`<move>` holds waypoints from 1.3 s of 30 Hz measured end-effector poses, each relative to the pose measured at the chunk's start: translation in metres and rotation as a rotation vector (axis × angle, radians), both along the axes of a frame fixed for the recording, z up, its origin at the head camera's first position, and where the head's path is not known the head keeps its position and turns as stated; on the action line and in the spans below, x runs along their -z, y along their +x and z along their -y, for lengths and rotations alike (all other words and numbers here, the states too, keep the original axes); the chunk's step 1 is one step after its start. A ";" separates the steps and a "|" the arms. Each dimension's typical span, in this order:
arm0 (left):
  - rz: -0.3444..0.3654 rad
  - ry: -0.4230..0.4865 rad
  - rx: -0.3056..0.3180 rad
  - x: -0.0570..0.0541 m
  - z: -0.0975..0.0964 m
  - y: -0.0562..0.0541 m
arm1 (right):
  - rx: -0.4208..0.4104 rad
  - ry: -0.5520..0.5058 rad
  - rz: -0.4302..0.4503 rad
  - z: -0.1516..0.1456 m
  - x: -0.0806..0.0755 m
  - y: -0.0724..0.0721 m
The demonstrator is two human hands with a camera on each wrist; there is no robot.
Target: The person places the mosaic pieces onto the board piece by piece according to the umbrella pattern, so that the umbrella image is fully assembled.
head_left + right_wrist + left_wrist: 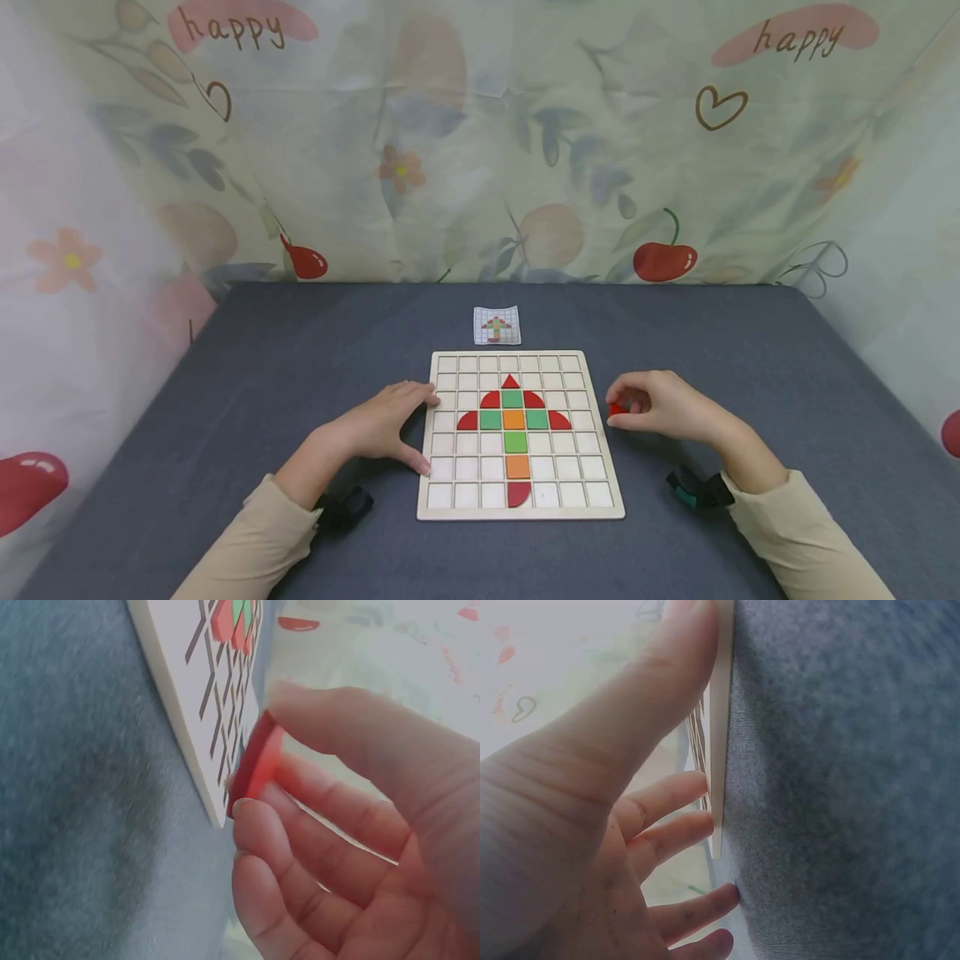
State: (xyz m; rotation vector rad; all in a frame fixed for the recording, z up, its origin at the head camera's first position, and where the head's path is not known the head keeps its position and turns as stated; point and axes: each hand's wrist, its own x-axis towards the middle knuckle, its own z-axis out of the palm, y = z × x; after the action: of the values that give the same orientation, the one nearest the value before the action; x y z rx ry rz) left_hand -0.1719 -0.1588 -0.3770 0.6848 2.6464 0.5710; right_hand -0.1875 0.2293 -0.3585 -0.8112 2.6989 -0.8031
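A white grid board [457, 362] lies on the dark table with red, green and orange tiles set in it. Among them are a red triangle [510, 382] at the top and a red rounded tile [518, 495] at the bottom. My left hand [378, 421] rests at the board's left edge, thumb and fingertips touching it, fingers spread. To the right of the board, my right hand [663, 406] pinches a red tile [259, 761] between thumb and fingers. The tile's full outline is hidden by the fingers.
Behind the board lies a small card [497, 326] printed with a similar tile pattern. A patterned cloth [480, 142] hangs along the table's back edge. Dark bands with small devices [701, 490] sit at both wrists.
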 end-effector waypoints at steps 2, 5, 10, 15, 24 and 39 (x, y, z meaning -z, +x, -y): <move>-0.003 -0.001 0.000 0.000 0.000 0.000 | 0.001 -0.017 -0.021 0.002 0.000 0.002; -0.006 0.000 -0.001 0.000 0.000 0.001 | -0.016 -0.049 -0.057 0.005 0.000 0.004; -0.003 0.006 0.001 0.000 0.000 0.001 | -0.031 -0.084 -0.102 0.011 0.001 0.006; -0.002 0.002 0.000 -0.001 0.000 0.001 | -0.030 -0.104 -0.106 0.019 0.000 0.010; -0.001 0.001 0.007 -0.001 0.000 0.001 | -0.043 -0.171 -0.031 0.035 0.000 0.015; -0.006 -0.008 0.006 0.000 0.000 0.000 | -0.089 -0.246 0.068 0.057 0.002 0.021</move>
State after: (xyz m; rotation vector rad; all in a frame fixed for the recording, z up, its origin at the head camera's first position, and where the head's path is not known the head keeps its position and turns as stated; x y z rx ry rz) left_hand -0.1715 -0.1584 -0.3765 0.6928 2.6499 0.5572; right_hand -0.1669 0.1718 -0.3601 -0.9306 2.5172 -1.1350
